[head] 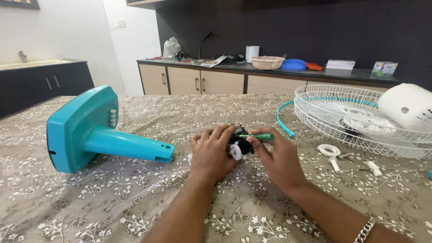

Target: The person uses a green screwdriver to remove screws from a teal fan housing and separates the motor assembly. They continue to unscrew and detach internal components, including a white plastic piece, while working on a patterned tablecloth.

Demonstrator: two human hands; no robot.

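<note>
While both hands are gripping, left hand [210, 153] is clasping the half-hidden black motor part [238, 143], right hand [278, 155] is pinching a green screwdriver [258, 136]; a green-white box [384, 68] is sitting at two o'clock.

Small printed carton [384, 68], far right on the back desk, boxy, white and green with blue patches. Left of it a flat white box or stack [340, 64], low and rectangular. Crumpled white plastic bag [171, 47] on the desk's left end. Loose printed papers [211, 61] lying flat near the bag, contents too small to tell. No screens, no signs
</note>
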